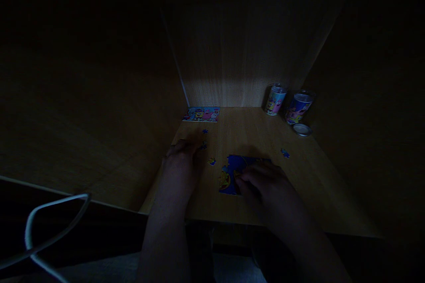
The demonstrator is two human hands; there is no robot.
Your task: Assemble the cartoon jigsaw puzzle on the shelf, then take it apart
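Observation:
A partly joined jigsaw puzzle [235, 162], dark blue with yellow cartoon parts, lies flat near the front of the wooden surface. My right hand [265, 181] rests over its right side, with thumb and forefinger pinched on a small yellowish puzzle piece [236, 174] at the puzzle's middle. To the left, my left hand [181, 159] is curled, and its fingertips close on a dark puzzle piece [203, 145]. Loose on the wood lie a yellow-and-blue piece [211, 161], a small blue piece [205, 131] and another blue piece [284, 153] to the right. The light is very dim.
Two clear cans with cartoon prints, a light-blue one [275, 101] and a dark-blue one [298, 108], stand at the back right by a round lid [302, 130]. A cartoon picture card [201, 114] lies back left. Wooden walls enclose the surface. A white cable [29, 230] loops lower left.

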